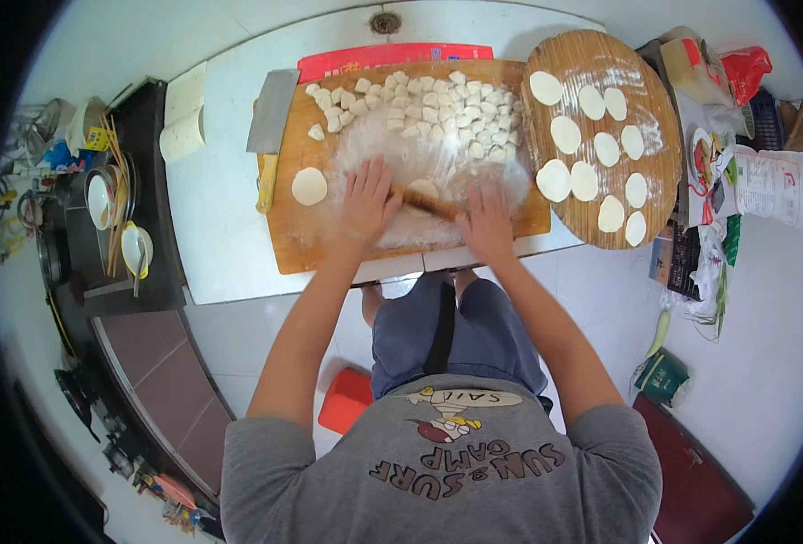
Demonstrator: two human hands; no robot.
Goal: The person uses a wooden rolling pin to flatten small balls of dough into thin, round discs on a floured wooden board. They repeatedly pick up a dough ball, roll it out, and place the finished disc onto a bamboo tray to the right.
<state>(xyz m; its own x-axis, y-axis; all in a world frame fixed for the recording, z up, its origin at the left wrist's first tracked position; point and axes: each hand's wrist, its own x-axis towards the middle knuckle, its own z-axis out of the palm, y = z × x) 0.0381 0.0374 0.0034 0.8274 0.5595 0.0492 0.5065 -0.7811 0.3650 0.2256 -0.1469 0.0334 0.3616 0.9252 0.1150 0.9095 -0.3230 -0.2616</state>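
Observation:
A wooden rolling pin [427, 206] lies across the floured middle of the wooden cutting board [291, 243]. My left hand [367, 201] presses flat on its left end. My right hand [488, 222] rests palm down on its right end. Between my hands a flattened dough piece [422, 189] lies under the pin. A finished round wrapper [309, 186] sits on the board left of my left hand. Several small dough lumps [420, 102] are heaped along the board's far side.
A round wooden board [592, 54] at the right carries several rolled wrappers [565, 134]. A cleaver [270, 127] lies at the cutting board's left edge. A paper roll [181, 138] and stacked bowls [111, 195] stand at left; bags [764, 181] crowd the right. A red stool [345, 399] sits below.

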